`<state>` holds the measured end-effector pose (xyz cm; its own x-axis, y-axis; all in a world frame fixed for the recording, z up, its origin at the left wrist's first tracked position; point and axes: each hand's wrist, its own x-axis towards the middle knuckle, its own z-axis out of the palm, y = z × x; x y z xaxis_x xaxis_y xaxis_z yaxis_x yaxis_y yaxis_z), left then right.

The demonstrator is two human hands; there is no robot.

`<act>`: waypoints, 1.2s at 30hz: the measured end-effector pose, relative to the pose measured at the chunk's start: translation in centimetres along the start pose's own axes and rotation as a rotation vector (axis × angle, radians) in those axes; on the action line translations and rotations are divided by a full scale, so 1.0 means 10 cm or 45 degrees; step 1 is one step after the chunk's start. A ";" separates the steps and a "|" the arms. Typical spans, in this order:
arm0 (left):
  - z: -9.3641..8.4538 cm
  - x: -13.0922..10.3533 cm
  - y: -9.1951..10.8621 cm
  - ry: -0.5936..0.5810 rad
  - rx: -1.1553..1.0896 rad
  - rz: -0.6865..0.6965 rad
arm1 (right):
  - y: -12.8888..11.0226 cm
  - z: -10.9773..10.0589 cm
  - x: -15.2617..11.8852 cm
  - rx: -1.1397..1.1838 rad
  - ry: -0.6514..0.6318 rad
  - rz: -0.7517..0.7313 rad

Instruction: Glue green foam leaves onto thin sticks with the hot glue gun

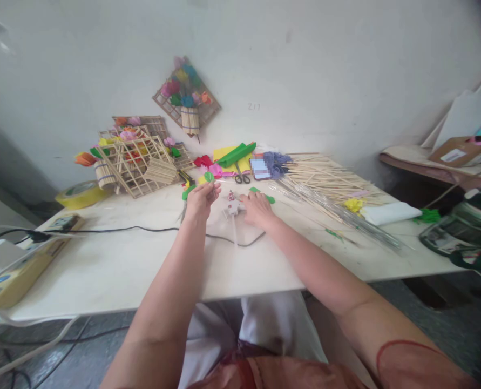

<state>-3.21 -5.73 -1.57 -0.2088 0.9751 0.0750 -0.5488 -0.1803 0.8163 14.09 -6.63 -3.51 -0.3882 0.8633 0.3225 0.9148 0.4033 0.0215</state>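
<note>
My left hand (202, 201) is raised a little above the table, its fingers pinched together. A small green paper leaf (209, 176) shows just past its fingertips, with any stem too fine to make out. To its right lies a pale glue gun (233, 207) with its nozzle pointing away and a clear glue stick (235, 231) jutting from its rear. Curled fingers of my right hand (258, 209) close over the handle side of the gun. More green paper leaves (268, 198) lie just beyond that hand, and another green piece (188, 192) lies beyond my left hand.
Scissors (242, 178), a phone (260, 168) and coloured paper (236, 155) sit at the back. Bamboo sticks (325, 175) spread rightward beside a dark jar (462, 227). Lattice flower frames (135, 156), yellow tape (82, 194) and a power strip (33, 254) stand left. A black cable (139, 228) crosses the table.
</note>
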 end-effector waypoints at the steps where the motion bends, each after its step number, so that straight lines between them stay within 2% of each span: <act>1: 0.00 0.00 -0.01 -0.005 0.014 -0.010 | -0.02 0.02 0.01 -0.004 -0.024 0.012; 6: -0.01 -0.01 -0.03 -0.018 0.025 -0.034 | -0.08 0.05 0.04 -0.013 -0.083 0.051; 9: -0.02 0.00 -0.03 -0.014 0.025 -0.031 | -0.03 0.02 0.05 -0.026 -0.031 0.069; 12: -0.03 0.00 -0.03 -0.011 0.040 -0.034 | 0.11 0.01 0.05 0.029 0.056 0.185; 15: -0.01 -0.01 -0.05 -0.036 0.065 -0.060 | 0.28 0.01 0.07 0.315 0.269 0.349; 17: 0.01 -0.03 -0.07 -0.070 0.088 -0.099 | 0.37 0.00 0.07 0.698 0.374 0.431; 20: 0.04 -0.06 -0.10 -0.119 0.115 -0.156 | 0.42 -0.05 0.05 1.384 0.298 0.376; 23: 0.06 -0.08 -0.13 -0.154 0.128 -0.207 | 0.42 -0.14 0.00 1.743 0.199 0.260; 29: 0.08 -0.09 -0.16 -0.201 0.129 -0.278 | 0.39 -0.19 -0.06 1.837 0.054 0.187; 36: 0.10 -0.11 -0.17 -0.207 0.115 -0.294 | 0.38 -0.15 -0.05 1.850 -0.037 0.219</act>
<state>-1.23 -6.35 -2.42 0.0498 0.9982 -0.0336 -0.4907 0.0537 0.8697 17.97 -6.01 -2.15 -0.3062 0.9300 0.2032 0.0409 0.2261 -0.9732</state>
